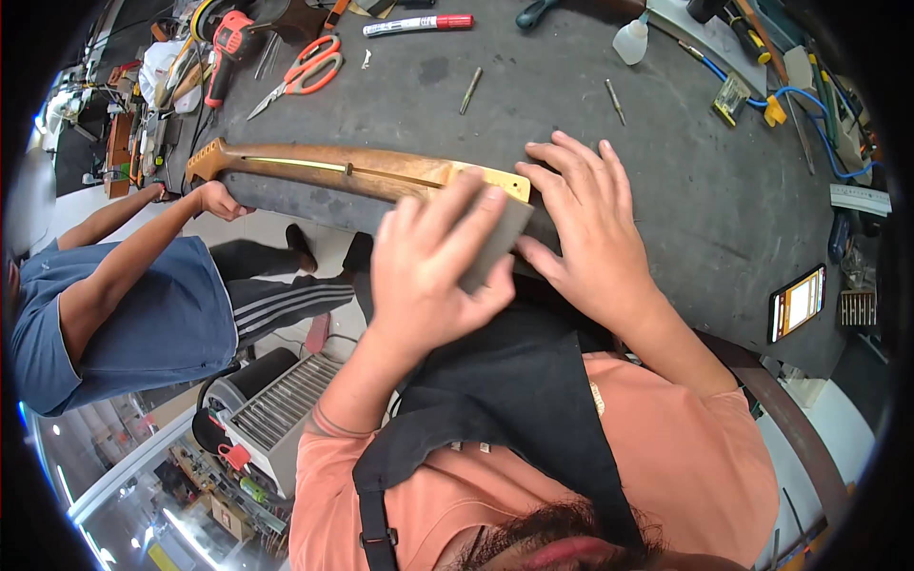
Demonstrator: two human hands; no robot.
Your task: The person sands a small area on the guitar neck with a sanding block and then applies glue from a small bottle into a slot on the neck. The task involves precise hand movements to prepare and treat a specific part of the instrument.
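A brown wooden guitar neck [395,164] lies along the table's near edge, its headstock [206,160] to the left and a pale heel to the right. A light strip and a dark slot run along its length. My left hand [428,262] is closed on a flat grey block [503,240], which looks like a sanding block, at the heel end; motion blurs the fingers a little. My right hand [595,228] is open, fingers spread beside the heel's end, holding nothing. Whether its fingertips touch the neck, I cannot tell.
At the left, a person in blue has a hand [222,202] at the table edge near the headstock. Orange-handled scissors [305,74], a red power tool [227,52], a marker [417,25] and two thin metal bits [470,90] lie beyond the neck. A phone [798,303] rests at right.
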